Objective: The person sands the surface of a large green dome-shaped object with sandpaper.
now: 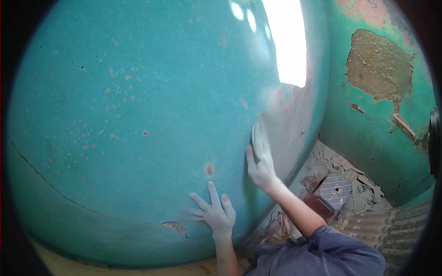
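A curved turquoise wall fills most of the head view, speckled with small pale and dark spots. Fingers spread, my left hand rests flat on its lower part, just below a round brownish spot. White dust coats both hands. To the right and higher up, my right hand presses against the wall with its fingers together. A thin dark edge shows along that palm, but what lies under it is hidden. Around the right hand the surface is hazy and greyish-white with dust.
A bright light reflection glares on the upper right of the wall. At right, a green wall has a broken plaster patch. Rubble and a striped octagonal piece lie below, near corrugated sheeting. A crack crosses lower left.
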`<state>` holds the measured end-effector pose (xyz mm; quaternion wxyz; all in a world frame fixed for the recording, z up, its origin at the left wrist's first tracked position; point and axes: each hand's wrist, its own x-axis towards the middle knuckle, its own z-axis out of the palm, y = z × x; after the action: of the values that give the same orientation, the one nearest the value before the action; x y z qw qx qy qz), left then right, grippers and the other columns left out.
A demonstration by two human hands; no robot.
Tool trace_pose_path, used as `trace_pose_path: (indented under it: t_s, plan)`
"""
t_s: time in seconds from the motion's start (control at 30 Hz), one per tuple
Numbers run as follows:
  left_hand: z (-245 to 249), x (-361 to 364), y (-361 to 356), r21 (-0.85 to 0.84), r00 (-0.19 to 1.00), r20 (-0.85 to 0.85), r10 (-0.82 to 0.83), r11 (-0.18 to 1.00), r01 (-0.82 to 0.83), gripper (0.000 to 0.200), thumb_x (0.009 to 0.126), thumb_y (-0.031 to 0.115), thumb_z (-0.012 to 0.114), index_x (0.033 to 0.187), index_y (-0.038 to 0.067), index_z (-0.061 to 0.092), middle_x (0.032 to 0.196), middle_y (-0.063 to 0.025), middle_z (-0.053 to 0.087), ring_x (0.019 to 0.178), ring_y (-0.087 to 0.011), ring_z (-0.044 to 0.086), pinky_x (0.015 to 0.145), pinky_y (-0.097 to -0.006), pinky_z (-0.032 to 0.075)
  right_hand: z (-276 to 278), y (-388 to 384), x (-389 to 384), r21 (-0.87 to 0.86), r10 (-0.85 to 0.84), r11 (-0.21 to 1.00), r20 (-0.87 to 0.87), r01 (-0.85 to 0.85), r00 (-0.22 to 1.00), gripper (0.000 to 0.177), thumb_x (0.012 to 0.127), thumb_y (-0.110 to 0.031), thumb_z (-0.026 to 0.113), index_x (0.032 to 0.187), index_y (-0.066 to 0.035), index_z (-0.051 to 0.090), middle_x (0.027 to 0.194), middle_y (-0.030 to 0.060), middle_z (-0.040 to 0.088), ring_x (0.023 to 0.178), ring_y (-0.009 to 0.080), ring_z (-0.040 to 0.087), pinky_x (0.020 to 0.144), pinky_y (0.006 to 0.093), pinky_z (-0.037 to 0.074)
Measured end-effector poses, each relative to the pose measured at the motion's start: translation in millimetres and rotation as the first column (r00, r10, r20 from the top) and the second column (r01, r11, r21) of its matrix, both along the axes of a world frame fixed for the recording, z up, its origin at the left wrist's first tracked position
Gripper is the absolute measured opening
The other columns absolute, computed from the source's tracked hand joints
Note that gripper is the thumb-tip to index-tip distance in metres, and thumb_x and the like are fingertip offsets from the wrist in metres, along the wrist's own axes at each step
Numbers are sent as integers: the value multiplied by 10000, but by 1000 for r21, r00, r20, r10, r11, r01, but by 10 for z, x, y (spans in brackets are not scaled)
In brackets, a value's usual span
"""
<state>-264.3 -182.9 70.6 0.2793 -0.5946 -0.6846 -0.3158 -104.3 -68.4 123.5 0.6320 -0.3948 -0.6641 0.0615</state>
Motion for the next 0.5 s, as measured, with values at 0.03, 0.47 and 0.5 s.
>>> trace_pose_path:
  t_s: [0.03,0.47,0.5]
  plan:
    - [-9,10,21,7,1000,25,5,1000,-5,536,1015,414,399,1452,131,523,1645,-259,-10,1364,-699,-141,951,-832,-129,-164,-164,-58,-34,38,999,57,-36,998,606,958,-69,549,1473,136,305,1528,371,274,1446,511,241,1189,542,207]
    - [-84,13,16,-16,996,-80,38,999,-39,544,1031,383,394,1491,101,464,1655,-234,-2,1439,-555,-223,1025,-734,-199,108,-20,8,7,14,1000,-7,-14,1000,664,978,-135,539,1505,126,230,1541,361,258,1467,504,193,1205,525,172]
    - [-83,18,20,-13,996,-81,41,999,-42,544,1031,385,395,1493,106,463,1656,-231,-1,1440,-555,-221,1028,-737,-189,-87,-158,-75,-47,46,998,45,-44,998,667,981,-145,539,1503,129,228,1543,359,257,1471,490,196,1205,527,167]
